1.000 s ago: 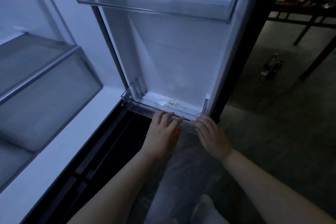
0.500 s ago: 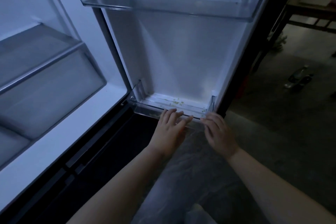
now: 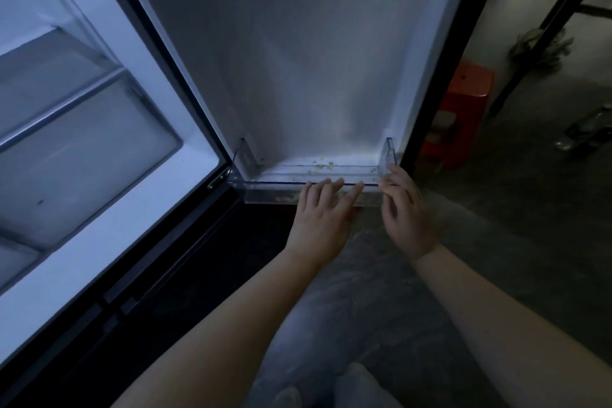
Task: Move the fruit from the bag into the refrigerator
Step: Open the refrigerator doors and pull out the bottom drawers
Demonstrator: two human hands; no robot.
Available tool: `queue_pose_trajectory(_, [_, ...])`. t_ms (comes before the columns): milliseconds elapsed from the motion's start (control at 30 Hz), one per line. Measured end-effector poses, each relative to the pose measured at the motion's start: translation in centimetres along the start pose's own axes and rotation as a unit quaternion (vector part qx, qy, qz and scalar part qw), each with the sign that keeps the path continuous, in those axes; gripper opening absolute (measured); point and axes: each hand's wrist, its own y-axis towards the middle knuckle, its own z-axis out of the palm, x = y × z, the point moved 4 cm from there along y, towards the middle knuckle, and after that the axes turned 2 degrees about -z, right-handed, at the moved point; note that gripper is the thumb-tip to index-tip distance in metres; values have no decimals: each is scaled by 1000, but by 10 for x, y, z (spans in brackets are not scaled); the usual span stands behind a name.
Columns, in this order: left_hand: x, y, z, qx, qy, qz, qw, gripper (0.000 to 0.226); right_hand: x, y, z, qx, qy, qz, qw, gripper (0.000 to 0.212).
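Both hands are down at the lowest door bin [image 3: 265, 191] of the open refrigerator [image 3: 314, 76]. The left hand [image 3: 323, 214] lies flat, its fingers straight against the bin's clear front wall. The right hand [image 3: 402, 214], its fingers loose and holding nothing, touches the bin's right corner. One hand at the front and one at the end looks like steadying or seating the bin so it can bear weight. Greenish crumbs [image 3: 323, 163] dot its floor. Neither fruit nor bag is in view, so both are probably outside the frame.
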Motion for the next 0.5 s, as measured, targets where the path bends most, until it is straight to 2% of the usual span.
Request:
queue_pose_trajectory(200, [-8,31,9,-28,43,-22,998,74,-34,18,7,14,26,-17,999,33])
queue_pose_trajectory(367, [-4,30,10,-60,47,-18,997,64,-40,14,12,5,39,-49,998,34])
queue_pose_trajectory(500, [-6,30,9,-59,42,-20,997,67,-39,16,13,-8,52,-55,997,33])
